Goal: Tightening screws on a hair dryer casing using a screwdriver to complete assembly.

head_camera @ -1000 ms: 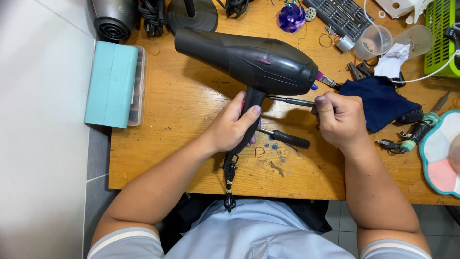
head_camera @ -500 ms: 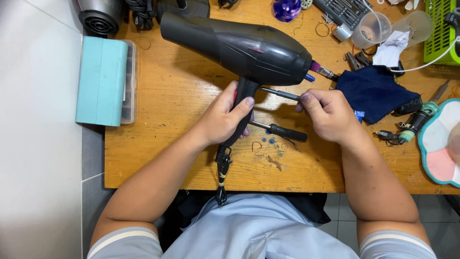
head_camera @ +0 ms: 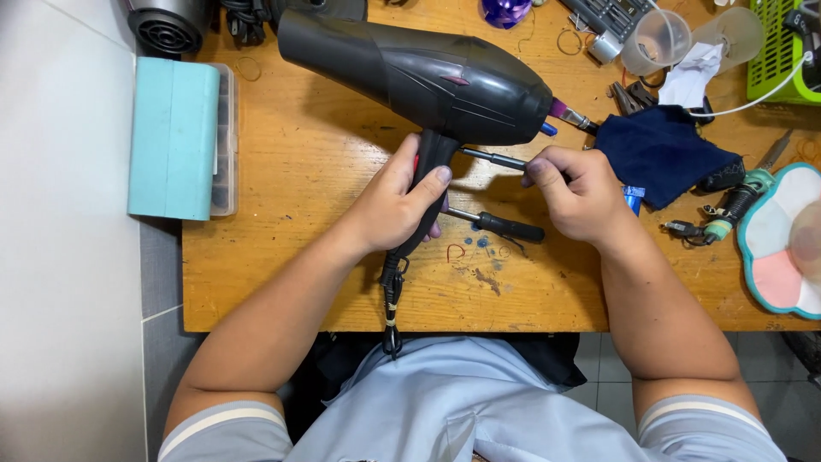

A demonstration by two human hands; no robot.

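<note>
Dryer [head_camera: 428, 73] shifted up-left; left hand [head_camera: 395, 201] grips handle (screwdriver [head_camera: 496, 159] right).

Screwdriver [head_camera: 494, 158] tip nearer dryer handle [head_camera: 430, 175]

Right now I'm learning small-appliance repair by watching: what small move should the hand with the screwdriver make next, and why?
Probably press the tip in and turn. The right hand holds a screwdriver with its tip at the handle of the black hair dryer, which the left hand grips steady. Whether the tip is seated can't be seen.
</note>
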